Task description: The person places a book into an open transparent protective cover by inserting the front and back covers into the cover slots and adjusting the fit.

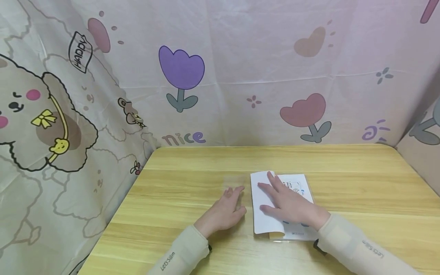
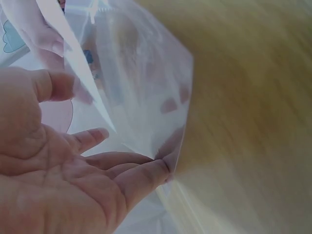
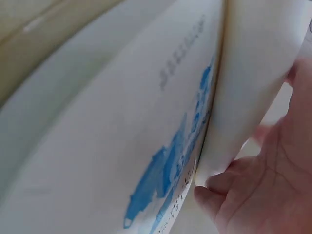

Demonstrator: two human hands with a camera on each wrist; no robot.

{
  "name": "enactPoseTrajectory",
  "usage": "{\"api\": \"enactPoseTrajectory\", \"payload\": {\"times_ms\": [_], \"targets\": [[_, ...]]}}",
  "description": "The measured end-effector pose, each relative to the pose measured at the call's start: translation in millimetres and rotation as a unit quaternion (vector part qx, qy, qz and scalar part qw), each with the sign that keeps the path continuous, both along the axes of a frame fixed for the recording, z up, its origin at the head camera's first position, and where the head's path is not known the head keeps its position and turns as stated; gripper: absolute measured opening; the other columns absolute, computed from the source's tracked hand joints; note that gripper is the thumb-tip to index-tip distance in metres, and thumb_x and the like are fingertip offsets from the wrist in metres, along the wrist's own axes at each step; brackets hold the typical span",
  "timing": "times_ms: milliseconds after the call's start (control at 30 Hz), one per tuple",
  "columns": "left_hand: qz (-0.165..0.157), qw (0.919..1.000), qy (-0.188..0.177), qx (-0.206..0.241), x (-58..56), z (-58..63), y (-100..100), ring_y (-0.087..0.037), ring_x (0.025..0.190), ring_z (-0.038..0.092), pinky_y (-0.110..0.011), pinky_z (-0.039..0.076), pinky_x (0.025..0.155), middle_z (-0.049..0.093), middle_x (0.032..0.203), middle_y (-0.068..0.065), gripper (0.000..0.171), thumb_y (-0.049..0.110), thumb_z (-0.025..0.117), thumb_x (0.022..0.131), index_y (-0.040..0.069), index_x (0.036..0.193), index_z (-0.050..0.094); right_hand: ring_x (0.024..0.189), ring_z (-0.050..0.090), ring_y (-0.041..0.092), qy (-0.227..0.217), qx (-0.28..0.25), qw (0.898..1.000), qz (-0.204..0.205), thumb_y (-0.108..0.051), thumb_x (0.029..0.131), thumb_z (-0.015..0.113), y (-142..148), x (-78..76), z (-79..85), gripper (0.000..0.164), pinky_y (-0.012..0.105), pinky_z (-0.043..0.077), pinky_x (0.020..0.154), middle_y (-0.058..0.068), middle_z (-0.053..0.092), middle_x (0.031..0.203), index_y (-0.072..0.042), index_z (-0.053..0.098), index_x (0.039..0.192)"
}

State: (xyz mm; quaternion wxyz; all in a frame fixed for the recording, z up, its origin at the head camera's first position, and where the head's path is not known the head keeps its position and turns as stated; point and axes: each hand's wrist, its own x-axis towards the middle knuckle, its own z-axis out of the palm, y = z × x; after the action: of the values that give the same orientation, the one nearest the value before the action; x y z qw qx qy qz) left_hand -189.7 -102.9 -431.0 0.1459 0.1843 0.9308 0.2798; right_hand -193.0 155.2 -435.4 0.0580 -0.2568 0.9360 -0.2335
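Note:
A book (image 1: 298, 232) with a white cover, dark lettering and blue print lies on the table. Over its left part bends a white sheet (image 1: 264, 225), its lower corner curling up. My right hand (image 1: 292, 202) rests on this sheet with fingers spread; the right wrist view shows the fingertips against the curved white sheet (image 3: 243, 87). Clear plastic film (image 2: 146, 73) stands out on the book's left side. Fingers extended, my left hand (image 1: 221, 214) touches the film's edge, the thumb held apart from the other fingers. The film is barely visible in the head view.
The book lies on a wood-grain table (image 1: 192, 164). Behind the table hangs a printed cloth (image 1: 233, 46) with flowers, and another patterned cloth (image 1: 51, 183) runs down the left side. The table's left edge slants near my left sleeve (image 1: 185, 248).

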Motion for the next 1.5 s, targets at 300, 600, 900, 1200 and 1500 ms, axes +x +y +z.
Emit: {"api": "enactPoseTrajectory", "payload": {"times_ms": [300,600,900,1200,1500], "targets": [[0.000,0.9999,-0.006,-0.012,0.2,-1.0,-1.0,-0.049,0.164,0.023,-0.068,0.028,0.130,0.023,0.174,-0.032,0.074,0.038,0.052,0.103,0.019,0.170,0.029,0.157,0.025,0.062,0.039,0.020,0.999,-0.003,-0.058,0.104,0.061,-8.4,-1.4,-2.7,0.074,0.070,0.047,0.115,0.035,0.020,0.174,-0.002,0.053,0.153],[-0.008,0.9998,0.002,-0.017,1.3,-2.6,-1.2,-0.050,0.163,0.023,-0.065,0.028,0.131,0.023,0.173,-0.034,0.073,0.036,0.051,0.104,0.012,0.170,0.030,0.158,0.017,0.064,0.024,0.036,0.999,-0.002,-0.054,0.105,0.061,-20.4,0.3,0.5,0.072,0.074,0.040,0.118,0.037,0.018,0.173,0.000,0.054,0.153],[-0.011,0.9995,0.008,-0.027,1.3,-3.6,-0.6,-0.049,0.163,0.025,-0.063,0.030,0.130,0.023,0.172,-0.036,0.070,0.038,0.051,0.105,0.006,0.166,0.037,0.159,0.014,0.063,0.020,0.046,0.999,-0.009,-0.049,0.106,0.060,-31.9,0.8,1.5,0.070,0.072,0.038,0.120,0.038,0.019,0.172,0.001,0.053,0.153],[-0.024,0.9970,0.017,-0.072,1.1,-0.5,-3.3,-0.046,0.163,0.029,-0.062,0.036,0.128,0.027,0.173,-0.031,0.068,0.047,0.050,0.109,0.004,0.161,0.047,0.160,0.014,0.062,0.035,0.046,0.998,-0.016,-0.034,0.110,0.053,-41.7,-1.1,-2.4,0.058,0.068,0.034,0.125,0.039,0.022,0.171,0.006,0.051,0.153],[-0.060,0.9956,0.019,-0.069,2.8,2.1,-14.4,-0.042,0.164,0.026,-0.059,0.032,0.131,0.024,0.175,-0.029,0.066,0.034,0.062,0.107,0.009,0.165,0.043,0.160,0.015,0.060,0.044,0.011,0.999,-0.023,-0.021,0.112,0.048,-49.2,-2.1,-5.2,0.053,0.066,0.028,0.128,0.038,0.024,0.171,0.013,0.046,0.153]]}}
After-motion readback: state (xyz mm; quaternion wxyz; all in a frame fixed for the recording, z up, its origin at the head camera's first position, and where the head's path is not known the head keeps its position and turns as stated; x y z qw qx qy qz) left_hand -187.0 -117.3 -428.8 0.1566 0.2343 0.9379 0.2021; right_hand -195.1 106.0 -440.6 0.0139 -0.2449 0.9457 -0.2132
